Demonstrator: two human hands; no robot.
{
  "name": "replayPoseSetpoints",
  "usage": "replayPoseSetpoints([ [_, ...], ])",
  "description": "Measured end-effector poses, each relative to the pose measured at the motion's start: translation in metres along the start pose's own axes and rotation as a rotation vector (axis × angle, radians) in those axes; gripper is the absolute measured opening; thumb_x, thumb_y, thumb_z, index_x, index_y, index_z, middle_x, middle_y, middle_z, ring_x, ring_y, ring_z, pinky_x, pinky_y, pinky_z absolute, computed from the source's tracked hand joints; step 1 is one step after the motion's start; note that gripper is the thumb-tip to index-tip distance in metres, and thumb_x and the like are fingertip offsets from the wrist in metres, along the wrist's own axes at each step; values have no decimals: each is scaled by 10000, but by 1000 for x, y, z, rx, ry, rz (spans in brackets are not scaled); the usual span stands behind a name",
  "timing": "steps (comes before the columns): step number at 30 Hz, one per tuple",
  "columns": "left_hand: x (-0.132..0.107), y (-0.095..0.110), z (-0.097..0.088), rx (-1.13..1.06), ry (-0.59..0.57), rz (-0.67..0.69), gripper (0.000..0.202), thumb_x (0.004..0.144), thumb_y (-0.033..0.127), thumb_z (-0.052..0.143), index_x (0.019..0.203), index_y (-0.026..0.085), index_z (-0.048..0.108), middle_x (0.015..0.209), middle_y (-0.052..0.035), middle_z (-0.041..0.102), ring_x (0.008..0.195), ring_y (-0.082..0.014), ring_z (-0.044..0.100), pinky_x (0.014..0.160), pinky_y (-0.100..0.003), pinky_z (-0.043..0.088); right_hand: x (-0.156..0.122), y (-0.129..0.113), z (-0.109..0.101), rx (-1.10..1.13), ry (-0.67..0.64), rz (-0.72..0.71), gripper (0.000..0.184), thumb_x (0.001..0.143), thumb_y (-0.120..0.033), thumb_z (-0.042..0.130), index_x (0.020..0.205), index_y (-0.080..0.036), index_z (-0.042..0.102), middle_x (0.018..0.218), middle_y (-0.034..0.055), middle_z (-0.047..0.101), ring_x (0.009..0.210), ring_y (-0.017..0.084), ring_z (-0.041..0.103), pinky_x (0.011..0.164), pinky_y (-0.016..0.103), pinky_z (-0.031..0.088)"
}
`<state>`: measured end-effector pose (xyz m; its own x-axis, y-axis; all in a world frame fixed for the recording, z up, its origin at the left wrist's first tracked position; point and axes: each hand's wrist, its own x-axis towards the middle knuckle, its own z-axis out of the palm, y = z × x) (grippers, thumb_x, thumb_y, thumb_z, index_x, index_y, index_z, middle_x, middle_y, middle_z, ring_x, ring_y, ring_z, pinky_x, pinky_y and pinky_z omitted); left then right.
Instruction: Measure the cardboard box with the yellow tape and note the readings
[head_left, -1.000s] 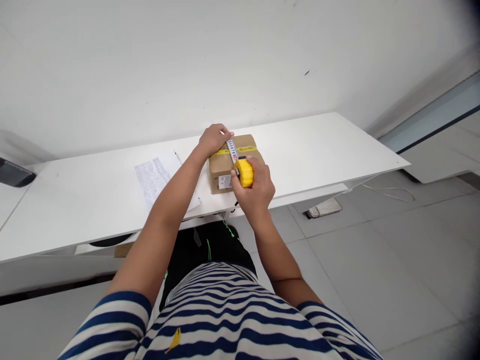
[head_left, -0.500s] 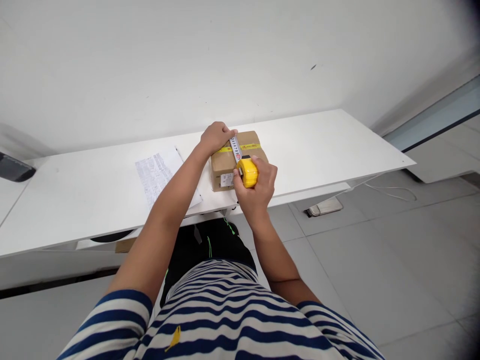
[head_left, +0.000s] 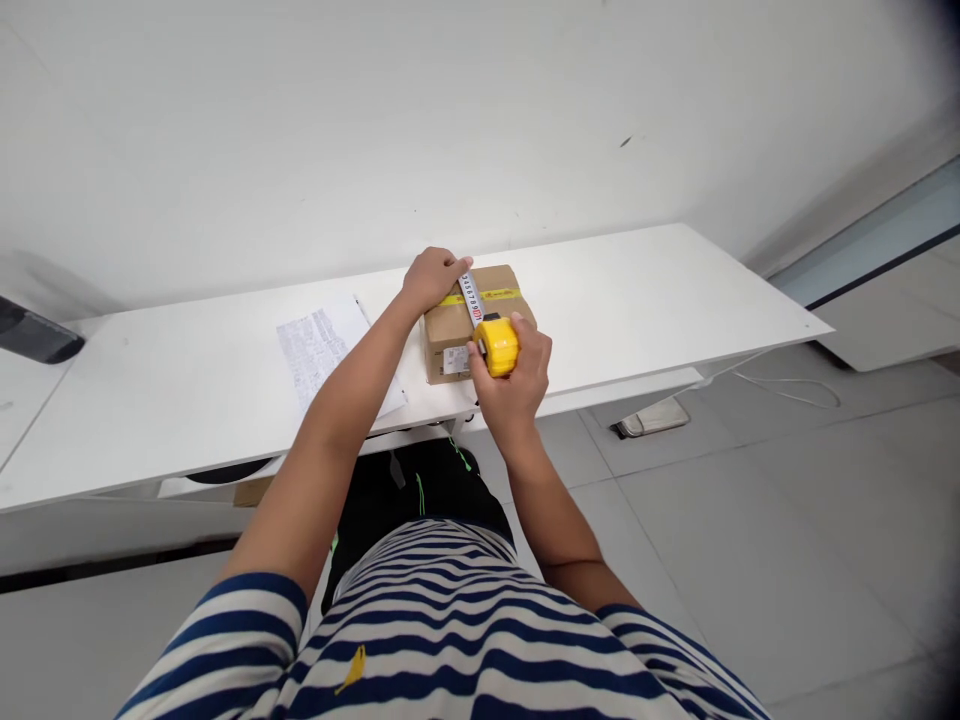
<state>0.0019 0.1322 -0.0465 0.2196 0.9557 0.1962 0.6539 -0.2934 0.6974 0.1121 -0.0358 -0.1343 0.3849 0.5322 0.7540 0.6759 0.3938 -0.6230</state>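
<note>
Little has moved in the last second: the view has shifted slightly, while the left hand [head_left: 430,278], the right hand [head_left: 519,385] and the tape measure [head_left: 501,345] keep nearly the same places about the cardboard box [head_left: 445,325].

Far left of the box, a dark object [head_left: 37,332] is cut off by the picture's border, and I cannot tell what it is. Nearer the box, on its left, lies a sheet of paper [head_left: 313,345] with writing too small to read; the left forearm hides part of it.

The left hand sits at the box's far left edge, fingers curled, thumb on the end of the metal strip [head_left: 471,298]; whether it pinches the strip is hidden. The strip runs across the box top, over yellow packing tape [head_left: 501,294], towards the near side. The box stands close to the table's front edge, a white label [head_left: 454,360] on its front.

At the box's near right corner, the right hand is wrapped around the yellow case of the tape measure, covering part of that corner. Right of the box, the white table [head_left: 637,290] stretches on to its end, giving the wider room for moving. Below and right of the box, a pale flat thing [head_left: 655,417] on the floor is hard to make out.
</note>
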Motion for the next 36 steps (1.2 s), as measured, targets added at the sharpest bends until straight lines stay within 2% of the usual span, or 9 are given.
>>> replayPoseSetpoints([
  [5,-53,37,-28,-290,251,209,238,969,425,666,858,220,620,958,-33,724,915,-166,642,889,-328,500,-3,9,2,109,68,113,594,882,-558,763,1340,-256,535,1203,109,652,1093,264,693,942,457,631],
  [9,-124,77,-46,-293,42,259,239,908,424,740,874,220,619,976,-24,734,947,-167,670,895,-329,530,3,5,-5,274,245,-28,525,880,-428,805,1276,-297,487,1198,85,645,1078,244,720,909,449,649],
  [12,-140,81,-44,-239,-174,267,268,991,462,596,899,214,635,1001,-42,750,952,-180,689,885,-349,555,5,0,-15,299,290,-163,509,878,-351,809,1252,-325,464,1195,82,644,1109,257,719,943,506,640],
  [16,-117,50,-32,-9,-216,333,523,996,649,509,1246,218,669,1416,-132,691,1367,-315,608,1179,-524,466,-3,7,-25,264,256,-86,499,869,-343,809,1212,-308,447,1173,85,634,1099,256,708,935,511,634],
  [21,-110,-12,-34,202,-270,209,1124,794,767,736,1679,218,314,1801,-175,242,1677,-433,189,1354,-606,237,-16,35,-41,269,197,175,529,804,-390,839,1128,-278,435,1167,63,596,1071,222,695,911,445,630],
  [24,-135,-58,-35,159,-141,200,1054,898,749,635,1725,273,188,1832,-116,148,1703,-373,105,1369,-583,224,-15,51,-54,241,235,337,596,739,-462,870,1118,-259,457,1156,44,554,1015,196,675,895,415,622],
  [27,-165,-97,-27,114,37,174,1014,959,734,543,1734,237,117,1828,-164,134,1703,-356,115,1373,-585,201,-4,61,-62,252,225,394,644,683,-505,896,1088,-254,463,1093,4,516,902,157,642,859,397,620],
  [31,-190,-118,-11,89,157,155,1019,991,688,524,1727,191,25,1809,-239,141,1698,-350,148,1366,-592,226,21,59,-54,279,173,324,669,662,-552,908,1116,-244,525,1092,6,540,950,178,645,925,431,617],
  [36,-189,-119,3,96,206,156,997,978,696,542,1701,165,106,1782,-262,217,1687,-362,201,1362,-590,253,46,44,-32,284,119,59,705,727,-586,874,1307,-278,618,1289,80,609,1204,272,652,1023,483,603],
])
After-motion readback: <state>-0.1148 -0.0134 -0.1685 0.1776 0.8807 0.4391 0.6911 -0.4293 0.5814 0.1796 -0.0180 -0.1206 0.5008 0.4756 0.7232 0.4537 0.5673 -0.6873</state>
